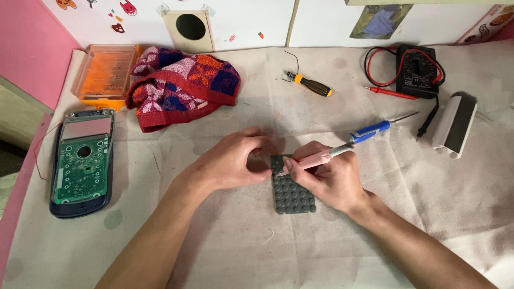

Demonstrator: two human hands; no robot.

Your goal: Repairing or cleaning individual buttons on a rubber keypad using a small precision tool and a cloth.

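A dark grey rubber keypad mat (pixel 292 194) with rows of round buttons lies on the cloth-covered table. My left hand (pixel 235 159) rests at its upper left corner, fingers curled against the edge. My right hand (pixel 329 179) grips a pink-handled tool (pixel 313 159), whose tip points at the mat's top edge between my two hands. What the tip touches is hidden by my fingers.
An opened calculator body with green circuit board (pixel 80 160) lies at left, below an orange plastic case (pixel 104 69). A patterned red towel (pixel 179 85), a yellow-black screwdriver (pixel 313 84), a blue-handled screwdriver (pixel 375 129), a black multimeter with leads (pixel 417 69) and a white-black brush (pixel 455 124) surround the middle.
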